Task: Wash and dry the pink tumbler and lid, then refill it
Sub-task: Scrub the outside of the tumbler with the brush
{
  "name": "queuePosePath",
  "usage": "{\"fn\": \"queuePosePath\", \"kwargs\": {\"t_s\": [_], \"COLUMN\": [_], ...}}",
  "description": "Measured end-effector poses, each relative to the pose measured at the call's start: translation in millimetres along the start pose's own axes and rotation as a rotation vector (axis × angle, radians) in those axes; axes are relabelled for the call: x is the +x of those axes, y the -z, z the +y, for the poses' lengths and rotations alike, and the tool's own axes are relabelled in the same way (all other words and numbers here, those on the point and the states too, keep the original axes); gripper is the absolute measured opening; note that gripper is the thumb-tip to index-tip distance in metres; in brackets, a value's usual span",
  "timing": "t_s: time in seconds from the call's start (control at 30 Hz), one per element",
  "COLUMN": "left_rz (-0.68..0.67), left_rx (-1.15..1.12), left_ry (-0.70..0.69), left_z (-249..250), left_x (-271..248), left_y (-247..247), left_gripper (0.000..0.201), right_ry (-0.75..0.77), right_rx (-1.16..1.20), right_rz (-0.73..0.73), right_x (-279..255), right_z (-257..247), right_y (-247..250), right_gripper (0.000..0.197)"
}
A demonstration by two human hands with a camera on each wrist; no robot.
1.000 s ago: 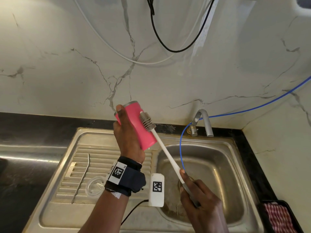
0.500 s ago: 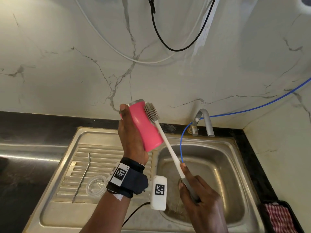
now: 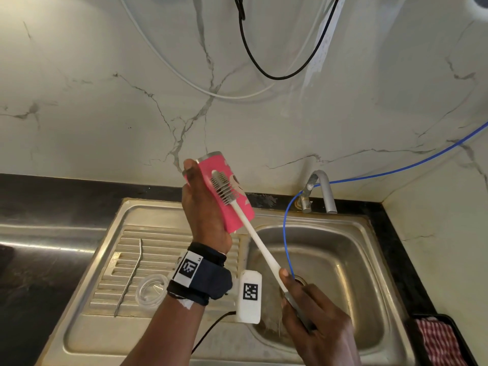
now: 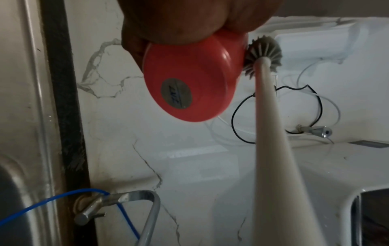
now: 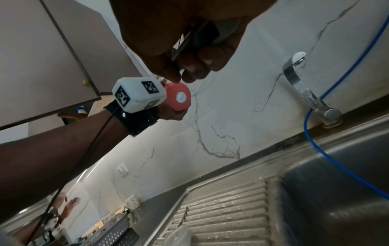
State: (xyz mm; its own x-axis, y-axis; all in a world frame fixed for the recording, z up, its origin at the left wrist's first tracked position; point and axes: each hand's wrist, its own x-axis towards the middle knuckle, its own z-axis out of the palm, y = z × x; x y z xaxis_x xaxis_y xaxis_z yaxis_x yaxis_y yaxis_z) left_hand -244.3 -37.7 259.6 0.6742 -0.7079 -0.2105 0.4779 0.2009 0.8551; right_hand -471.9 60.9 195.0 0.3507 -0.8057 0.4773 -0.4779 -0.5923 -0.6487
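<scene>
My left hand (image 3: 204, 207) grips the pink tumbler (image 3: 232, 207) and holds it tilted above the drainboard, its metal rim toward the wall. In the left wrist view its pink base (image 4: 189, 83) faces the camera under my palm. My right hand (image 3: 309, 313) grips the handle of a long white bottle brush (image 3: 260, 244) low over the sink basin. The brush's grey bristle head (image 3: 223, 187) lies against the tumbler's outer side. A clear round lid (image 3: 151, 289) rests on the drainboard near my left wrist.
A steel sink (image 3: 369, 307) has a ribbed drainboard (image 3: 163, 239) on its left, with a metal straw (image 3: 130, 276) on it. A tap (image 3: 323, 188) with a blue hose (image 3: 286, 233) stands behind the basin. A black tray with a red checked cloth (image 3: 438, 342) sits at the right.
The tumbler has turned in my left hand, showing a pale print on its side. The brush head has slid from the right edge across onto the tumbler's front face.
</scene>
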Motion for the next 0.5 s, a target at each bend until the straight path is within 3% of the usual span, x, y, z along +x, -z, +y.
{"fn": "queuePosePath", "kwargs": {"t_s": [0.2,0.33,0.5], "left_rz": [0.082,0.014,0.046], "left_rx": [-0.085,-0.042,-0.026], "left_ry": [-0.015,-0.005,0.006], "left_z": [16.3,6.6,10.1], "left_x": [17.1,4.8,10.9], "left_y": [13.4,9.2,9.7], "left_gripper": [0.065,0.060,0.056], "right_ry": [0.033,0.020,0.023], "right_rx": [-0.081,-0.092,-0.083], "right_rz": [-0.112,-0.050,-0.033], "right_x": [-24.5,-11.6,-14.7], "right_z": [10.5,7.2,11.2], "right_y": [10.5,6.0,11.8], "right_gripper": [0.059,0.052,0.052]}}
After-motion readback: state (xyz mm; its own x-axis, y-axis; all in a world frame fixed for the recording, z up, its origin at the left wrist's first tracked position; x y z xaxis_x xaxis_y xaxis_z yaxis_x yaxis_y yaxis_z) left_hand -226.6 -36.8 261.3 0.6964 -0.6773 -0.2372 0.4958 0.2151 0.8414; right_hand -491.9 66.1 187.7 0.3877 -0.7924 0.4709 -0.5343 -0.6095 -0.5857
